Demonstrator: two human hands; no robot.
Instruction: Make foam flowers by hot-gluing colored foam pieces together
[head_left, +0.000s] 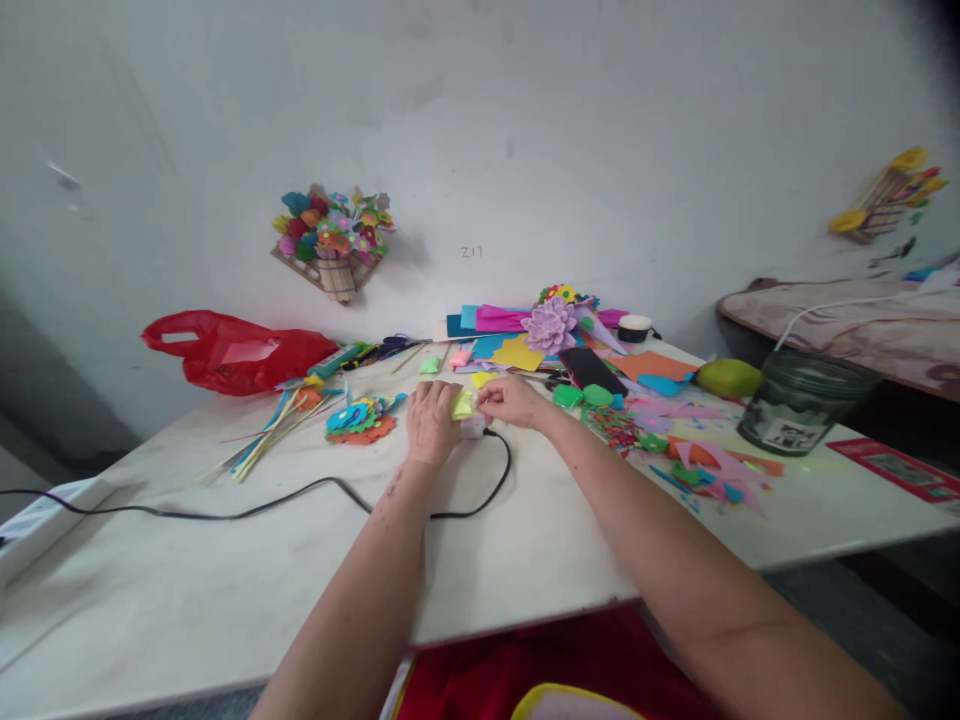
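Observation:
My left hand [433, 420] has its fingers curled over the left side of a small pale yellow piece [463, 406], which looks like craft foam or paper. Directly under it is a white device [474, 430] with a black cord [504, 480] running out of it. My right hand [514, 402] comes in from the other side, fingertips pinched at the piece's right edge. What lies between those fingertips is too small to make out. Just behind the hands rests another yellow piece [484, 380].
Layered foam flowers [358, 420] and thin sticks [262, 440] lie left, before a red plastic bag [240, 355]. Coloured sheets [499, 320], a purple flower [551, 325], a phone [592, 371] and scraps [697, 465] spread right. A dark green jar [799, 400] stands near a yellow-green fruit [729, 378].

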